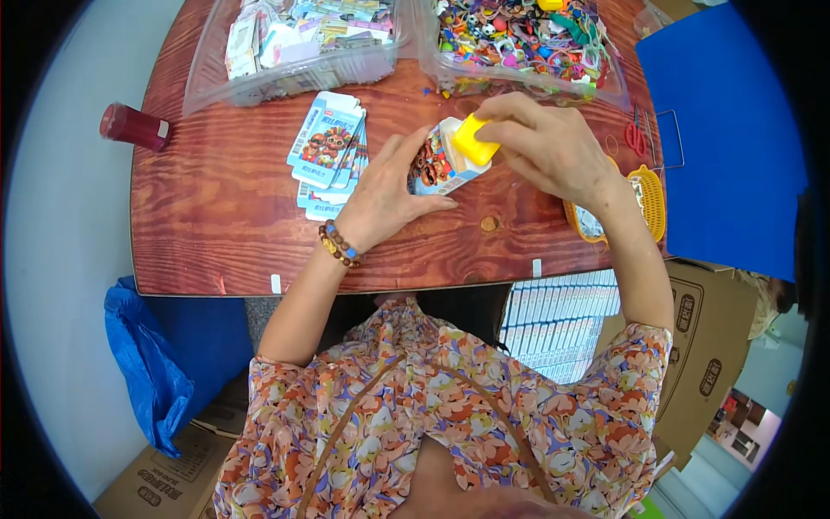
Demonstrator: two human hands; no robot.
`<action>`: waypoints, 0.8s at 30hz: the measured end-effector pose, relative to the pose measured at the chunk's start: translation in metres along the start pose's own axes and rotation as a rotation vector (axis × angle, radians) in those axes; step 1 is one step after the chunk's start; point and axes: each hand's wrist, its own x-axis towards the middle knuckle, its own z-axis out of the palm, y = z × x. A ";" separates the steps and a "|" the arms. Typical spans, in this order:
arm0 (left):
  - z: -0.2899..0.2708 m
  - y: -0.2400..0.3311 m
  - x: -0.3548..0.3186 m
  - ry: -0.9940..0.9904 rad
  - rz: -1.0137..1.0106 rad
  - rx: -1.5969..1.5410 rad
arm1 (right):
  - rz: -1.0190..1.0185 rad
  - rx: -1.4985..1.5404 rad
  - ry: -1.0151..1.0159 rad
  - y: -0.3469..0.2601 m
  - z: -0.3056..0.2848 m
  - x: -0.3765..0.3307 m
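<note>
My left hand (383, 194) holds a small printed paper box (439, 161) upright on the wooden table (216, 225), fingers wrapped around its left side. With my right hand (545, 143) I grip a yellow plastic piece (475, 138) at the box's open top. A beaded bracelet (338, 245) sits on my left wrist. Just left of my left hand lies a stack of flat blue-and-white box blanks (328, 143).
At the table's far edge stand two clear plastic bins, one of packets (294, 43), one of colourful small toys (519, 39). A dark red cylinder (134, 126) lies at the far left. A yellow basket (648, 203) and red scissors (634, 137) are to the right. Cardboard cartons (709, 346) stand below.
</note>
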 end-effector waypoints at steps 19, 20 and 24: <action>0.003 -0.001 -0.008 0.072 0.068 0.065 | -0.076 0.047 0.026 -0.001 0.012 0.001; 0.005 -0.004 -0.010 0.071 0.047 0.086 | -0.072 0.036 0.028 0.012 0.010 0.001; 0.011 -0.009 -0.014 0.039 0.052 0.071 | 0.409 -0.009 0.209 0.093 0.005 0.015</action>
